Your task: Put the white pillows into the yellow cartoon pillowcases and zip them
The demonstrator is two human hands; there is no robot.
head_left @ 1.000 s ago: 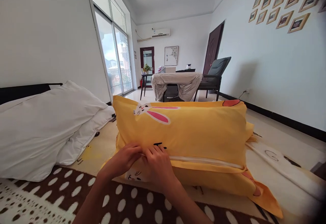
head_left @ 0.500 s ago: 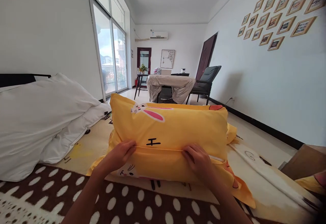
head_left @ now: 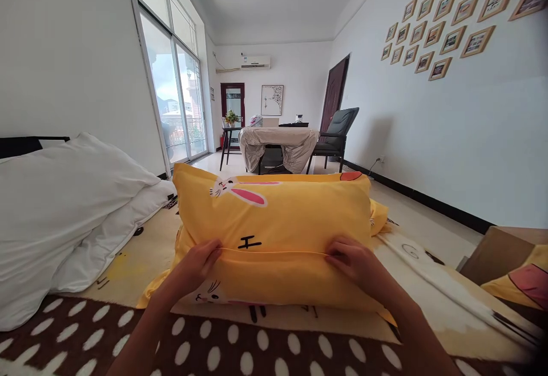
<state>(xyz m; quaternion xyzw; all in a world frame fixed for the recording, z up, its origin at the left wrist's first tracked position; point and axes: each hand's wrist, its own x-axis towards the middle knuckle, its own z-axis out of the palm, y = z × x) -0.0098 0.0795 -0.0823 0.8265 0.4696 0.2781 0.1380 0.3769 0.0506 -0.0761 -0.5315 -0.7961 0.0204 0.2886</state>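
Note:
A plump yellow pillow (head_left: 291, 210) printed with white rabbits lies across the middle of the view. Along its near side runs a straight fabric edge, level with both hands. My left hand (head_left: 200, 263) pinches this edge at the left, thumb and fingers pressed together. Further right, my right hand (head_left: 350, 259) grips the same edge, its fingers curled over the cloth. Below the edge, the pillow's lower part shows another rabbit face, partly covered by my left forearm.
Beneath the pillow spreads a cream and brown dotted blanket (head_left: 233, 359). White bedding (head_left: 81, 193) is heaped at left. At right stand a cardboard box (head_left: 492, 256) and more yellow cloth (head_left: 520, 279). Further back are a covered table (head_left: 278, 135) and a black chair (head_left: 340, 128).
My right hand has slid right along the fabric edge, widening the gap between my hands. My left hand keeps its pinch. The camera view has turned slightly to the right.

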